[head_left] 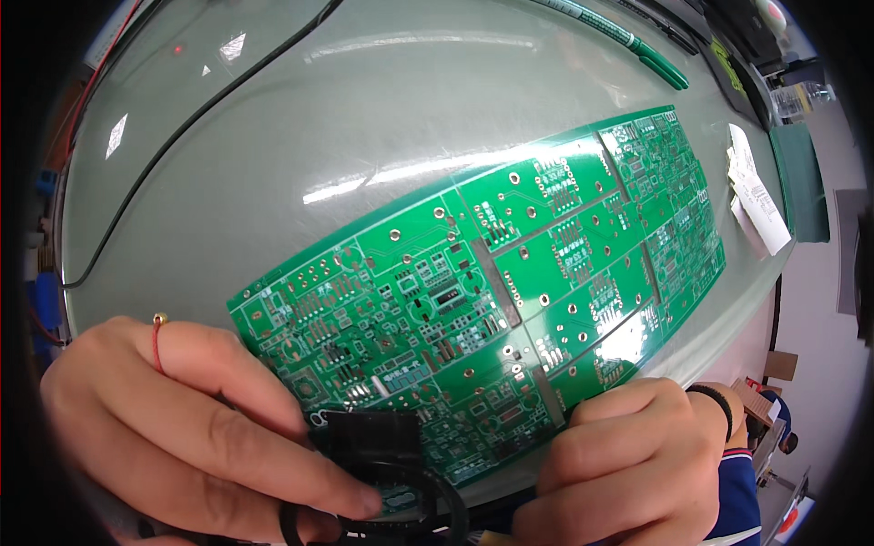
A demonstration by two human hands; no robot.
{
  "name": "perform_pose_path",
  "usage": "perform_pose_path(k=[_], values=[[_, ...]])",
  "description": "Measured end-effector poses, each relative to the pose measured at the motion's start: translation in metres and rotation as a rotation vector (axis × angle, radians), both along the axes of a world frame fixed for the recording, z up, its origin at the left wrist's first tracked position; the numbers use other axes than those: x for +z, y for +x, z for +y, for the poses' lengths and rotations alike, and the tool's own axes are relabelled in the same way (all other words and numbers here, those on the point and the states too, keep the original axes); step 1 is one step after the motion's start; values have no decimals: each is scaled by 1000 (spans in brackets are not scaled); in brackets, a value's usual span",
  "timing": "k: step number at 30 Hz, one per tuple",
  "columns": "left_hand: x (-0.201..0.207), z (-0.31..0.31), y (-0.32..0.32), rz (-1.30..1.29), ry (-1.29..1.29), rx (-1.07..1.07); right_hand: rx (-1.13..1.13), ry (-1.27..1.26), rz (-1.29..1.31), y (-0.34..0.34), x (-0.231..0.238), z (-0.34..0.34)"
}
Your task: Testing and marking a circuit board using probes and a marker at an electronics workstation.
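A large green printed circuit board panel [401,264] lies slanted across the middle, with long slots between its sections and many bare holes and pads. My left hand [191,419] is at its lower left corner, fingers closed on a black object [373,437] with a blocky top and a round black ring below; its exact kind does not show. That object covers part of the board's near edge. Over the board's lower right edge, my right hand [628,464] is curled with its fingers bent against the edge. Its fingertips and thumb are hidden.
Behind the board, a black cable [200,114] curves over the glossy grey-green tabletop [364,100]. A green marker pen [628,41] lies at the far right. Crumpled white paper slips [754,196] and a clear plastic bottle [801,98] are along the right side.
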State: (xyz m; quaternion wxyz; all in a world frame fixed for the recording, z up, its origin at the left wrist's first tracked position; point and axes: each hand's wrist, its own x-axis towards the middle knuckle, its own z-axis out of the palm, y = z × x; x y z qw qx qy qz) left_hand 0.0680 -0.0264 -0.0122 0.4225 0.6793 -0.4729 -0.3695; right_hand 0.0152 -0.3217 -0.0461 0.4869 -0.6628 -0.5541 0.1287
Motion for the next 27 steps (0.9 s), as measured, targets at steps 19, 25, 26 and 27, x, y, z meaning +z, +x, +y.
perform_pose_path(k=[19,25,26,27], values=[[-1,-5,-11,-55,-8,48,-270,228,-423,-24,-17,5],[3,-6,-19,-86,3,115,-215,32,-97,-36,-10,12],[-7,-10,-11,-58,-58,94,-521,233,-164,-45,-22,29],[-7,-10,-12,-34,-85,108,-789,472,-226,-49,-28,40]])
